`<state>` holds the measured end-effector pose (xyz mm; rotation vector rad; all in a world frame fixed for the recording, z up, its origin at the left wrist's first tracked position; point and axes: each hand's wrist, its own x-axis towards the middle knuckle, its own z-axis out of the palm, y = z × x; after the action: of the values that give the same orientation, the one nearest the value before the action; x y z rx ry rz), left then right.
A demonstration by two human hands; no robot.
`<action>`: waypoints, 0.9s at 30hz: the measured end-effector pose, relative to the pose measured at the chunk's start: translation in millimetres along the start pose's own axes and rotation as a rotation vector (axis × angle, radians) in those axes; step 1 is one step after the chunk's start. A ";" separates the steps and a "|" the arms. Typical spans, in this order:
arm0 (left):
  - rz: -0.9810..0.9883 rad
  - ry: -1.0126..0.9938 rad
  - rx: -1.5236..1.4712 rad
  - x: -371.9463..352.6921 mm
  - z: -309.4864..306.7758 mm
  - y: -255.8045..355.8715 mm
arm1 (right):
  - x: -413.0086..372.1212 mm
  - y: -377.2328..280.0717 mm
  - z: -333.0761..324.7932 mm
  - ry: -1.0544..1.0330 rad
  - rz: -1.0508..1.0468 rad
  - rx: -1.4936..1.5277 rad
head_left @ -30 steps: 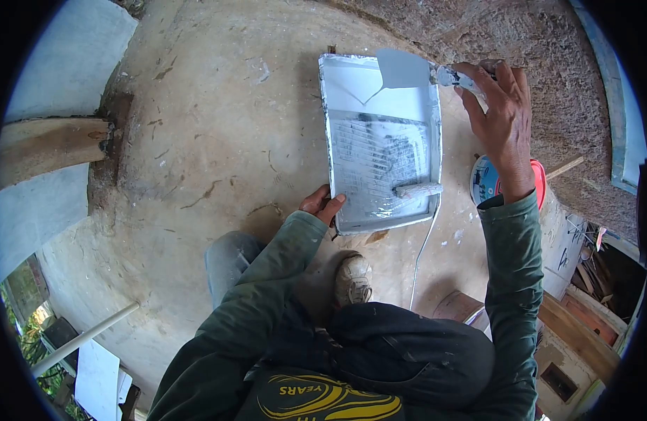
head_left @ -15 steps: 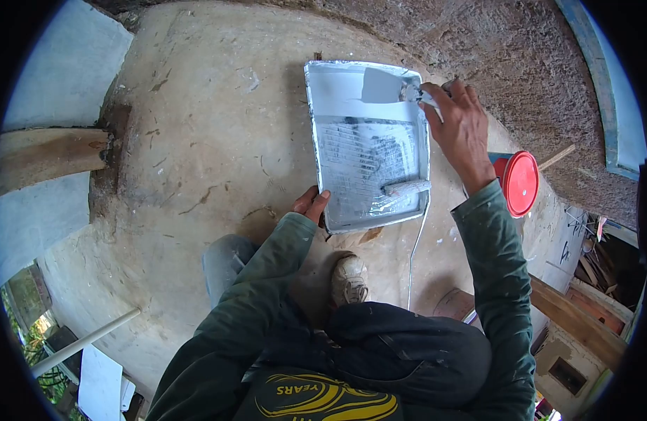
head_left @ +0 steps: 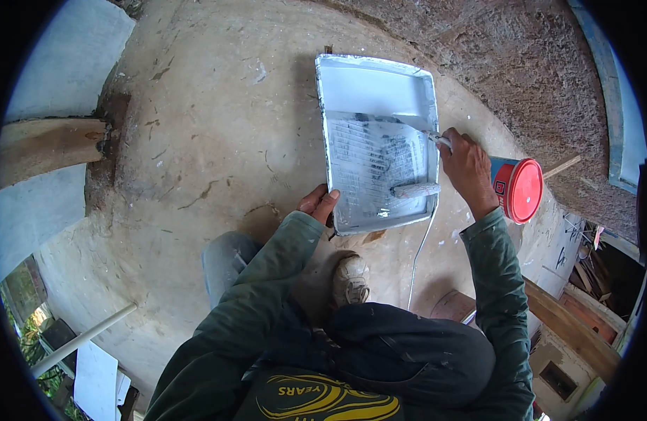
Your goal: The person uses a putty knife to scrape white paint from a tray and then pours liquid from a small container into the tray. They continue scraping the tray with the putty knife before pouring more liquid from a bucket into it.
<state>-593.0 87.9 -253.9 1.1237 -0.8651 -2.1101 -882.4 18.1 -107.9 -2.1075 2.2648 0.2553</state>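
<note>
A paint tray [head_left: 436,105] lies on the floor with pale paint in its upper well and a ribbed, streaked slope below. My left hand [head_left: 319,202] is closed on the tray's lower left edge, thumb on top. At the right rim, my right hand [head_left: 467,165] grips the handle of a scraper [head_left: 415,122], whose blade lies low over the tray, near the border of paint and slope. A small paint roller [head_left: 416,190] rests on the slope, its thin wire handle running over the rim toward my knee.
A paint bucket with a red lid [head_left: 527,191] stands right of my right hand, a wooden stick behind it. Another container [head_left: 454,306] is near my right knee. A rough wall base [head_left: 534,77] borders the upper right. A white pipe [head_left: 85,339] lies lower left.
My right hand has moved down along the tray's right side, bringing the scraper from the paint well to the top of the slope. The tray appears slightly farther right in view.
</note>
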 end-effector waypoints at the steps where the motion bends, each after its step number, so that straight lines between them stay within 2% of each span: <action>1: 0.015 0.002 0.019 1.2 -0.5 -2.6 | 1.8 1.0 8.6 -0.011 0.000 0.038; 5: 0.021 0.000 0.041 0.2 -1.1 0.5 | 9.7 -1.1 36.3 -0.032 0.036 0.168; 14: -0.035 -0.008 -0.014 2.5 -3.7 -8.8 | 32.9 -12.2 72.7 0.058 0.014 0.220; 23: 0.007 0.031 0.101 3.3 -1.3 -7.4 | 49.4 -10.5 66.3 0.115 -0.016 0.251; 27: -0.030 -0.001 0.000 3.1 -0.4 -6.9 | 44.6 -13.1 49.9 0.122 -0.035 0.251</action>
<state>-595.4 89.8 -260.9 1.1425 -0.8539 -2.1351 -877.1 -19.5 -164.5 -2.0806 2.1848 -0.1556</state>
